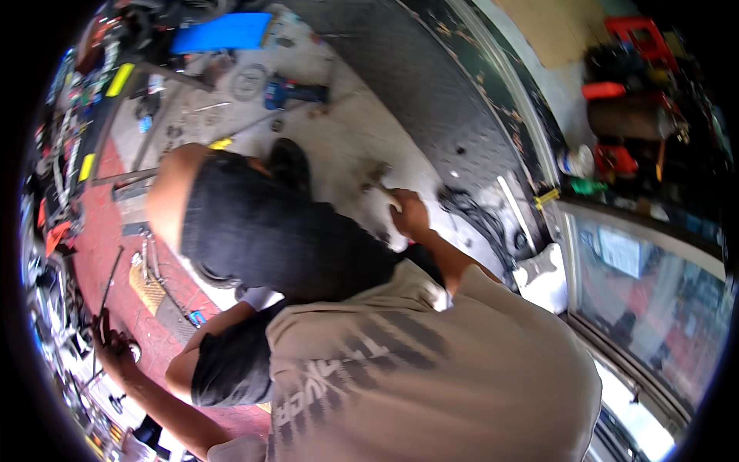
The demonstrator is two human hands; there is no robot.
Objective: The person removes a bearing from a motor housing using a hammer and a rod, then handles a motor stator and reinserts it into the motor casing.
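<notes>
My right hand [410,215] is closed round the light handle of a hammer [376,176], its blurred head over the pale floor beyond my knee. Out at the left, my left hand [115,353] has its fingers bent round a long thin dark rod [111,283], which stands tilted above the red floor; what tool it belongs to, I cannot tell. My bent leg in dark shorts [281,231] lies between the two hands. A dark shoe [289,165] shows past the knee.
A blue cordless drill [291,93] and a blue sheet [222,33] lie far ahead. Crowded tools line the left side. Black cables [479,219] lie right of my right hand, near a dark textured mat [454,115]. A glass-fronted cabinet [647,285] stands at the right.
</notes>
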